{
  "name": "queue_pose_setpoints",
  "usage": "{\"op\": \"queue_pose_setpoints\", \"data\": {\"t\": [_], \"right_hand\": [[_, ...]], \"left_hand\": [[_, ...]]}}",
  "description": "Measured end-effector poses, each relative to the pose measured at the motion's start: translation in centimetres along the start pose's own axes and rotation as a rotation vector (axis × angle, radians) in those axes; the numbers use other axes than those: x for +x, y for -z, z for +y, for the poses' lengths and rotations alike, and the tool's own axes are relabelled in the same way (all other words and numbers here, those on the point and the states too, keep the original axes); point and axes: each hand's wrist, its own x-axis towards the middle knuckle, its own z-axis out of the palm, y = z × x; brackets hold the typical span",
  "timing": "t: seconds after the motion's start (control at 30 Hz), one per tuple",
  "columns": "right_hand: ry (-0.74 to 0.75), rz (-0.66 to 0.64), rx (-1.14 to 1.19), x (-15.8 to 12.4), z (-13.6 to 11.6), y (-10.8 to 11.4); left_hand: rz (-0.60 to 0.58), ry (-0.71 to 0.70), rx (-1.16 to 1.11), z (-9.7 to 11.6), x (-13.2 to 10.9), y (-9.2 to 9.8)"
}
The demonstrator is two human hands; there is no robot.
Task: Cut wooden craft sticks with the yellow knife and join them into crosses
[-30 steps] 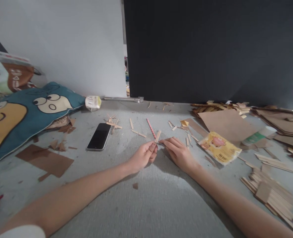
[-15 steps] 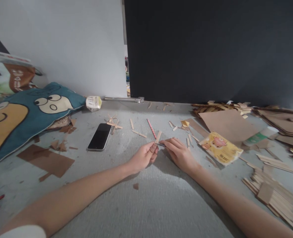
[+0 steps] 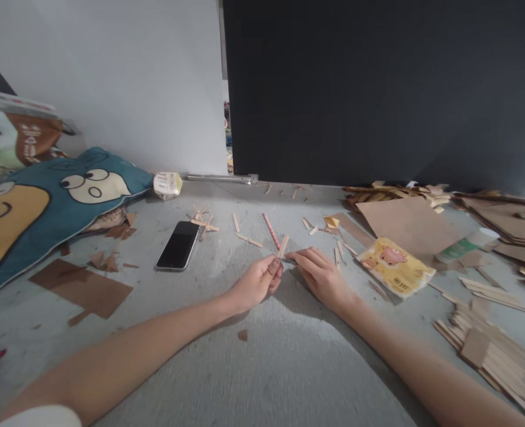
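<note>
My left hand (image 3: 259, 280) pinches a short wooden craft stick (image 3: 284, 245) between thumb and fingertips, its upper end pointing away from me. Just to the right, my right hand (image 3: 319, 274) is closed, with its fingertips close to the stick. A small dark tip shows at those fingertips, too small to name. Beyond the stick lies a red-and-white striped paper straw (image 3: 270, 230). Two loose stick pieces (image 3: 249, 240) rest to its left, and a small assembly of crossed sticks (image 3: 206, 222) sits farther left.
A smartphone (image 3: 178, 246) lies left of my hands, near brown cardboard (image 3: 82, 287) and a blue cartoon cushion (image 3: 71, 201). To the right are a yellow packet (image 3: 394, 265), a glue stick (image 3: 467, 245), cardboard sheets (image 3: 411, 222) and a pile of wooden sticks (image 3: 489, 341). A black panel (image 3: 378, 89) stands behind.
My right fingertips have shifted very slightly, and the thin grey object seen between the hands before now shows less. My left hand keeps its pinch on the craft stick.
</note>
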Motion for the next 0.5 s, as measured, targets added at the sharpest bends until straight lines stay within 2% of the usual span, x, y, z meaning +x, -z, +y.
{"op": "queue_pose_setpoints", "data": {"t": [0.23,0.4,0.5], "right_hand": [[0.025,-0.032,-0.017,-0.01,0.1,0.12],[-0.002,-0.009,-0.005,0.06,0.19,0.15],[0.023,-0.01,-0.019,0.05,0.12,0.11]], "left_hand": [[-0.017,0.015,0.022,0.15,0.07,-0.14],[0.025,-0.024,-0.026,0.08,0.05,-0.03],[0.007,-0.008,0.018,0.27,0.0,-0.08]]}}
